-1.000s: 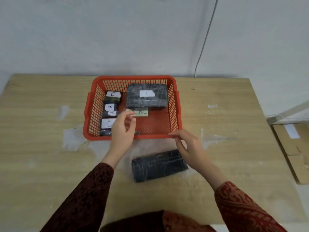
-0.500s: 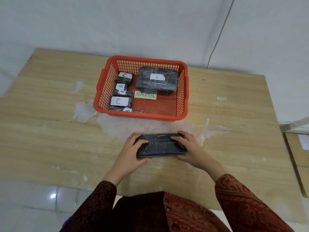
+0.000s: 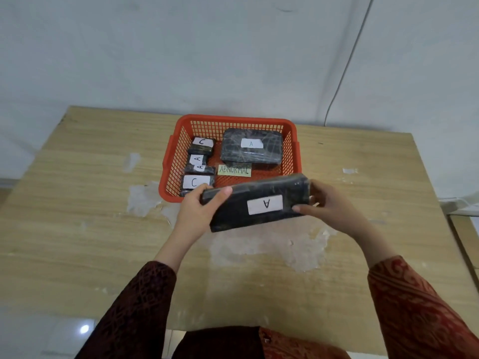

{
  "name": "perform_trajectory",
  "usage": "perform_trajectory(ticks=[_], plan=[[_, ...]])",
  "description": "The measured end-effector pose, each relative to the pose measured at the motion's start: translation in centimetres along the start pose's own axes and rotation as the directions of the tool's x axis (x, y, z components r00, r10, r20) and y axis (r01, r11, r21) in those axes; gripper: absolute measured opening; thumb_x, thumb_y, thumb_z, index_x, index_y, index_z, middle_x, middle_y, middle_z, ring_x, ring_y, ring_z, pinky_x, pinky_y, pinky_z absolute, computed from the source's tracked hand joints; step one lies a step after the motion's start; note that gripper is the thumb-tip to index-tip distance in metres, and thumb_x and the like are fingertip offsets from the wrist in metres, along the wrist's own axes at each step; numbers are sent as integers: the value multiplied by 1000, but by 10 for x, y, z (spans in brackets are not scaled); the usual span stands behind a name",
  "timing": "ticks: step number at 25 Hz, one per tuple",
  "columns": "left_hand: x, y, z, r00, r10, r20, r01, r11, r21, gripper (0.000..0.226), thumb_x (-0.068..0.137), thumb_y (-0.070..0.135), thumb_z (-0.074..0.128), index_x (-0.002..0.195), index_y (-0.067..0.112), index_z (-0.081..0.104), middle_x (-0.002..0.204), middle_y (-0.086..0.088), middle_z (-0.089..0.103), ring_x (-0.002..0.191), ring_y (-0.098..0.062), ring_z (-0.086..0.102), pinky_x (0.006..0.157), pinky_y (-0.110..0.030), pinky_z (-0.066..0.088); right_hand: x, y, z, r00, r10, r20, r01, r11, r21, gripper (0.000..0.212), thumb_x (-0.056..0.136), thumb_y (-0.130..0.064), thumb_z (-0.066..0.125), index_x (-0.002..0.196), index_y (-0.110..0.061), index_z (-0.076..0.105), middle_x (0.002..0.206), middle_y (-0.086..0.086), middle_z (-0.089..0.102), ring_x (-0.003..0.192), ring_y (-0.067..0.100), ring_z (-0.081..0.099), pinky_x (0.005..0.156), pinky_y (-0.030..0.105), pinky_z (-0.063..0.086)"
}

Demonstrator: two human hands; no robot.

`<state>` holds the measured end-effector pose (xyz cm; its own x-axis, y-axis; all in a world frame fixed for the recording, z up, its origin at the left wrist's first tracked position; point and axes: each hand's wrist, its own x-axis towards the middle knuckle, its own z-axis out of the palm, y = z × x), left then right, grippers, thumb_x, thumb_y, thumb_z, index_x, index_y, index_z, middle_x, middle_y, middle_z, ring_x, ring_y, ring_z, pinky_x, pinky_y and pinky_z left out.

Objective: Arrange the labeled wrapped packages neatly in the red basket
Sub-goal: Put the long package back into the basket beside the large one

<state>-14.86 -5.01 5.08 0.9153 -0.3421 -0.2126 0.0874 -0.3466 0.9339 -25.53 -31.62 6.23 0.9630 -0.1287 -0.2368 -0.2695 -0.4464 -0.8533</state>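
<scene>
A long black wrapped package (image 3: 233,211) with a white "A" label is held above the table, just in front of the red basket (image 3: 234,120). My left hand (image 3: 199,206) grips its left end and my right hand (image 3: 326,206) its right end. The package is tilted, label facing me. Inside the basket a large black package marked "A" (image 3: 251,149) lies at the back right. Several small packages marked "C" and "A" (image 3: 198,164) line the left side. A green "ABNORMAL" card (image 3: 234,169) lies on the basket floor.
The basket stands on a wooden table (image 3: 77,203) with worn white patches. A white wall rises right behind it, with a thin cable (image 3: 347,66) running down. Cardboard (image 3: 469,239) shows past the table's right edge.
Both hands closed on the package lying on the table, lifted it and turned it over, so its "A" label now faces me. It has moved up toward the basket's front edge.
</scene>
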Motion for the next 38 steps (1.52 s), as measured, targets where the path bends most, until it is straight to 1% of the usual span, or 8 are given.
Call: perform_trajectory(ticks=[7,11,14,19,24,29,33,38], plan=[[49,5,-7,985,-171,12,168,952,-258,14,83,37,68,90,25,67,86,4,73,73,-8,72,61,-24,55,36,-7,23,954,181,-238,-117,958,261,9,88,-32,64,95,-31,60,93,-2,72,78,10,69,60,17,51],[53,-2,-10,926,-169,336,205,976,-74,11,84,25,69,92,16,67,86,2,75,90,-22,69,74,-31,56,58,-25,17,884,298,-360,-28,802,596,20,89,-18,63,106,-19,56,105,7,67,86,20,69,66,25,56],[51,9,-2,835,-154,529,195,980,-23,25,83,32,69,104,17,65,98,2,75,95,-15,70,79,-25,55,80,-52,10,906,208,-369,40,825,564,22,85,-23,68,105,-21,58,103,4,70,84,19,71,68,31,57],[72,47,4,943,-73,325,147,966,-212,23,81,35,68,104,32,61,108,1,72,100,-17,69,89,-35,54,101,-82,28,995,-54,-85,72,968,238,41,87,-27,65,125,-37,55,114,-4,66,97,10,67,73,26,61],[81,47,-7,967,-29,252,95,962,-257,20,81,27,72,100,29,67,98,5,76,95,-17,71,80,-32,58,88,-68,32,998,14,-56,0,967,253,44,88,-34,62,130,-33,50,106,-4,68,93,5,67,74,21,57],[84,33,-7,978,-199,58,193,781,-593,29,86,19,66,115,15,63,112,-10,70,102,-25,67,78,-34,59,68,-36,29,994,113,-3,-107,947,303,44,85,-24,68,126,-25,54,106,-3,66,96,9,67,72,17,57],[78,25,2,962,-273,26,217,697,-684,24,87,18,66,111,16,63,109,-8,71,102,-22,69,78,-35,59,64,-18,29,981,186,-49,-154,911,382,41,83,-20,71,121,-27,58,114,6,66,103,19,66,84,32,58],[66,10,10,967,-232,-109,143,842,-520,39,82,15,72,115,14,53,104,-3,69,83,-12,73,65,-23,59,71,-10,25,918,295,-266,-92,809,580,37,82,-16,71,115,-25,57,112,7,66,101,19,66,73,30,59]])
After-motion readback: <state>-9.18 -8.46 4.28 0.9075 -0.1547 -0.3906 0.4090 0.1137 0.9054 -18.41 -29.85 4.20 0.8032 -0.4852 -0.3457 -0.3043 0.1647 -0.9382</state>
